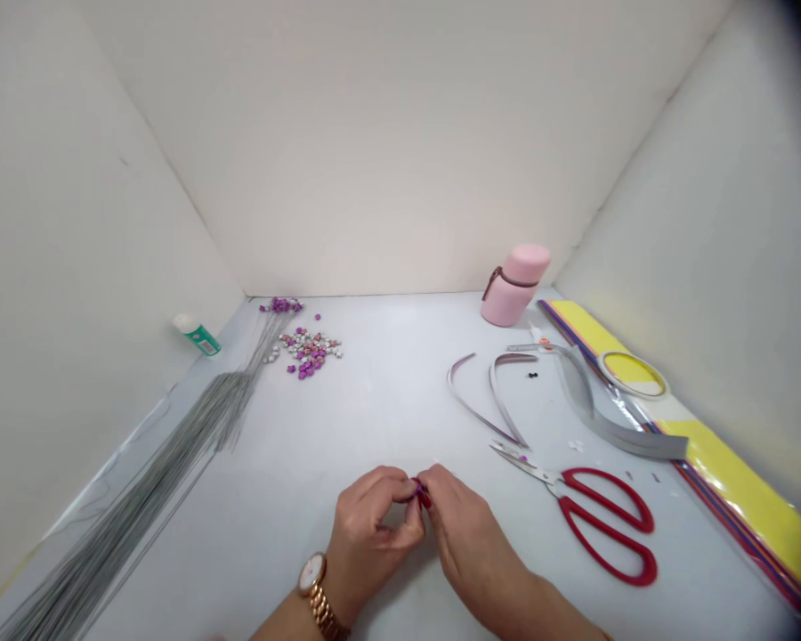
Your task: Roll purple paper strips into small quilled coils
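Red-handled scissors (606,525) near; left hand (367,543), right hand (471,543) pinching purple piece (420,492) (wire bundle (107,525) left).

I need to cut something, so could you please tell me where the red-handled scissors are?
In the head view, the red-handled scissors lie on the right side of the table, just right of the person's right hand and below the grey paper strips.
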The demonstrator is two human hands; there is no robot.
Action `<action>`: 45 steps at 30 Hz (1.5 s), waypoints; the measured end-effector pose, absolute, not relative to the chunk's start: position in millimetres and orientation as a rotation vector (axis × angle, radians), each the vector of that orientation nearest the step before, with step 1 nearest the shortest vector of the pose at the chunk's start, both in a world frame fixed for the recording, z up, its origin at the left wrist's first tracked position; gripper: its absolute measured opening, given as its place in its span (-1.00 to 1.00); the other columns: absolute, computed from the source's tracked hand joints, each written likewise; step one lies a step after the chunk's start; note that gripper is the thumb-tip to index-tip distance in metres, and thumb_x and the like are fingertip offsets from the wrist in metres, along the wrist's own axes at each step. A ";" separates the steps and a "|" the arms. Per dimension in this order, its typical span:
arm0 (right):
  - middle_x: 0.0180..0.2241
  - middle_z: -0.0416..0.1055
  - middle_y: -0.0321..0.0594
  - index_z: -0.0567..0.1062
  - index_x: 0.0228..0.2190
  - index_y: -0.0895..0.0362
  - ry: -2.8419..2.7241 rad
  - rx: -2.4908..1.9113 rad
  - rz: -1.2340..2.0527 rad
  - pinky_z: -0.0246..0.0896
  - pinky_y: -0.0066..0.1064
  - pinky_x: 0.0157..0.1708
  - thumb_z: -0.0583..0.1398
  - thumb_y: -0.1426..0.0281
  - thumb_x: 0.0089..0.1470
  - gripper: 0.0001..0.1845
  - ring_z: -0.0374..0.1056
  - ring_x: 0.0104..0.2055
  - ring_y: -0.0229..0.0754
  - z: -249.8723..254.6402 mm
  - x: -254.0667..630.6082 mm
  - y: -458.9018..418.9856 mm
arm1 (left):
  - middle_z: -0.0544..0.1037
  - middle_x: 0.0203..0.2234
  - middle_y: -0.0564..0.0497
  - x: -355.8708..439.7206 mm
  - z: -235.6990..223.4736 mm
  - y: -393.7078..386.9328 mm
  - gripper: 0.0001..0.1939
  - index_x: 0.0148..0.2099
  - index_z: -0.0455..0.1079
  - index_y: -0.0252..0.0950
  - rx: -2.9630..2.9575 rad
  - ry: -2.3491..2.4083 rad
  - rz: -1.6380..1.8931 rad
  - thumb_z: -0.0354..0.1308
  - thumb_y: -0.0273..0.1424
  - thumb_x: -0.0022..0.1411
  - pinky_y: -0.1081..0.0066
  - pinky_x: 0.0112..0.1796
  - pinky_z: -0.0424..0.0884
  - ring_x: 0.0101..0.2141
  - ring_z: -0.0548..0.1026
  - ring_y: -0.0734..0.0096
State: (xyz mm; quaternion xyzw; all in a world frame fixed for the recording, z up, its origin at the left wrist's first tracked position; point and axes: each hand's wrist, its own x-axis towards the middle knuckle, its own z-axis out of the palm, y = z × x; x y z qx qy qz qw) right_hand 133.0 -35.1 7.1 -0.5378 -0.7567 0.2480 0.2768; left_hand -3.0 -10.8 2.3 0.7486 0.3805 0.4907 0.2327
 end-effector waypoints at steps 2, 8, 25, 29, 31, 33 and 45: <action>-0.49 0.25 -0.20 0.23 -0.43 0.14 -2.007 -1.453 0.637 0.14 -0.35 -0.47 -0.09 0.62 0.01 -0.81 0.20 -0.47 -0.17 4.2 131.1 -34.8 | 0.49 -0.54 -0.02 -2.7 3.4 -11.4 -0.83 -0.39 0.39 -0.33 2.005 1.062 1.306 0.08 -0.67 -0.04 0.48 -0.46 0.43 -0.50 0.47 0.43; -0.42 0.30 -0.19 0.30 -0.34 0.14 -1.904 -1.457 0.752 0.20 -0.34 -0.38 -0.11 0.52 0.13 -0.78 0.25 -0.39 -0.18 8.7 135.5 -30.0 | 0.50 -0.43 -0.03 -4.6 6.0 -8.9 -0.85 -0.29 0.41 -0.32 1.646 1.090 1.148 0.08 -0.58 0.07 0.46 -0.38 0.45 -0.40 0.48 0.41; -0.41 0.40 -0.20 0.38 -0.16 0.12 -1.671 -1.349 0.994 0.32 -0.44 -0.39 -0.03 0.42 0.14 -0.73 0.34 -0.43 -0.25 3.3 145.9 -31.1 | 0.54 -0.42 -0.05 -4.0 8.3 -10.5 -0.85 -0.28 0.44 -0.32 1.697 1.062 1.132 0.09 -0.57 0.08 0.46 -0.39 0.47 -0.40 0.50 0.41; -0.37 0.40 -0.18 0.37 -0.16 0.12 -1.686 -1.334 0.987 0.33 -0.45 -0.38 -0.03 0.43 0.14 -0.74 0.35 -0.41 -0.25 3.5 145.2 -31.3 | 0.52 -0.46 -0.04 -3.4 8.2 -10.8 -0.88 -0.32 0.42 -0.33 1.717 1.063 1.148 0.10 -0.58 0.07 0.46 -0.40 0.49 -0.43 0.50 0.43; -0.36 0.41 -0.18 0.36 -0.16 0.11 -1.714 -1.337 0.957 0.33 -0.44 -0.37 -0.04 0.43 0.15 -0.74 0.35 -0.41 -0.25 4.2 145.1 -31.6 | 0.51 -0.47 -0.03 -2.7 8.1 -10.7 -0.89 -0.34 0.40 -0.33 1.728 1.061 1.165 0.09 -0.58 0.06 0.46 -0.42 0.49 -0.44 0.49 0.44; -0.37 0.41 -0.18 0.35 -0.15 0.10 -1.761 -1.336 0.904 0.33 -0.42 -0.37 -0.06 0.45 0.15 -0.73 0.35 -0.41 -0.24 5.1 144.8 -32.3 | 0.50 -0.48 -0.02 -2.1 7.6 -10.9 -0.90 -0.36 0.39 -0.32 1.748 1.062 1.176 0.09 -0.58 0.05 0.47 -0.43 0.49 -0.45 0.49 0.44; -0.31 0.44 -0.08 0.35 -0.15 0.14 -1.811 -1.365 0.640 0.31 -0.33 -0.28 -0.08 0.49 0.14 -0.70 0.37 -0.30 -0.15 -0.7 132.1 -37.2 | 0.48 -0.51 0.00 2.3 0.9 -15.4 -0.92 -0.41 0.36 -0.32 1.627 1.137 1.233 0.10 -0.57 0.04 0.43 -0.42 0.46 -0.47 0.47 0.42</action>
